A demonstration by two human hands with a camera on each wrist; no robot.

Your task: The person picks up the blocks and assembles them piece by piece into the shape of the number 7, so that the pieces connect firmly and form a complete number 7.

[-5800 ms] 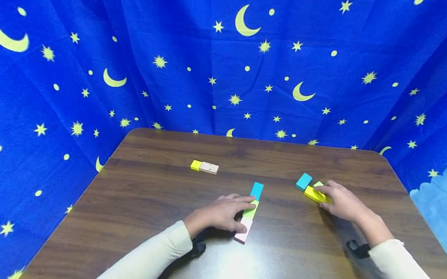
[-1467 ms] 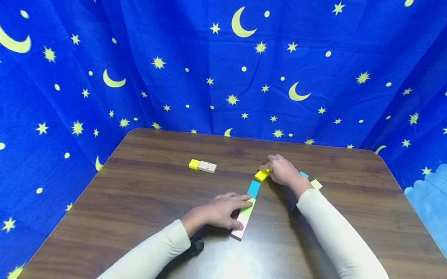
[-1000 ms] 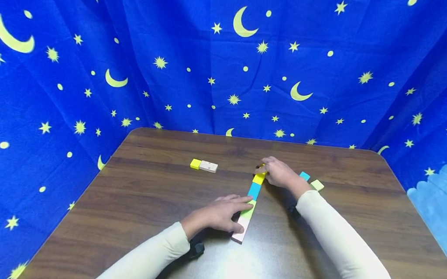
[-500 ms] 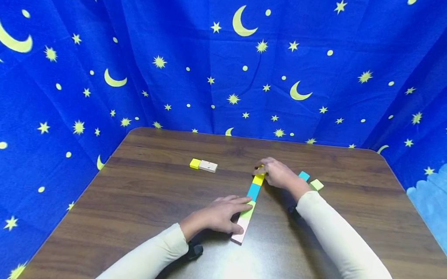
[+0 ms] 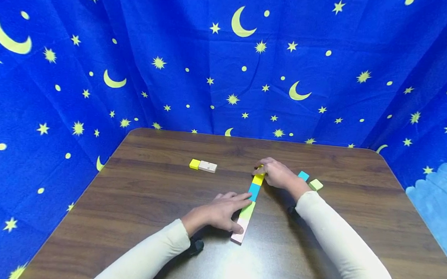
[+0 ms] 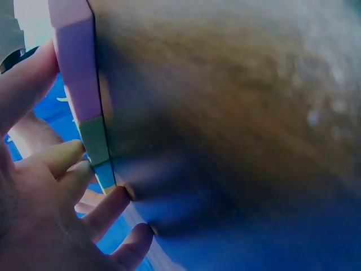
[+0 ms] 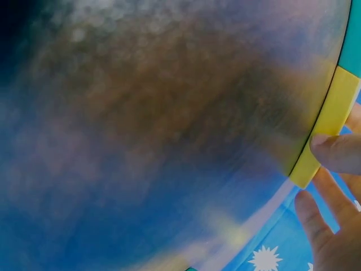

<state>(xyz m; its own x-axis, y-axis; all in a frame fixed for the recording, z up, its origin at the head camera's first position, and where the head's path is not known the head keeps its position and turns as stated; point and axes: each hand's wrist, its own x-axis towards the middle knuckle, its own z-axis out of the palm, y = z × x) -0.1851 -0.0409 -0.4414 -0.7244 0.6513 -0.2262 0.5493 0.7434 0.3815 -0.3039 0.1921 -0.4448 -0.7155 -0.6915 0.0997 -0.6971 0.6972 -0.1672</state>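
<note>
Flat blocks lie end to end in a slanted row on the table: pink [image 5: 243,224] nearest, then light green [image 5: 246,211], blue [image 5: 254,191] and yellow [image 5: 257,179] farthest. My left hand [image 5: 221,213] rests along the left side with fingers spread. Its thumb touches the pink block [image 6: 79,73], while fingertips lie by the green and blue ones. At the far end my right hand [image 5: 278,172] pinches the yellow block [image 7: 333,104] between thumb and fingers; part of that block is hidden under the fingers. Yellow and blue meet without a visible gap.
To the back left, a small yellow block [image 5: 194,164] abuts a speckled whitish block [image 5: 207,166]. Beyond my right wrist lie a blue block [image 5: 303,175], partly covered, and a light green block [image 5: 316,184]. A blue star-patterned curtain [image 5: 199,45] stands behind the wooden table [image 5: 144,194].
My right hand has brought the yellow block leftward from the right-hand group and set it against the row's blue end. Over the last second both hands have stayed almost still.
</note>
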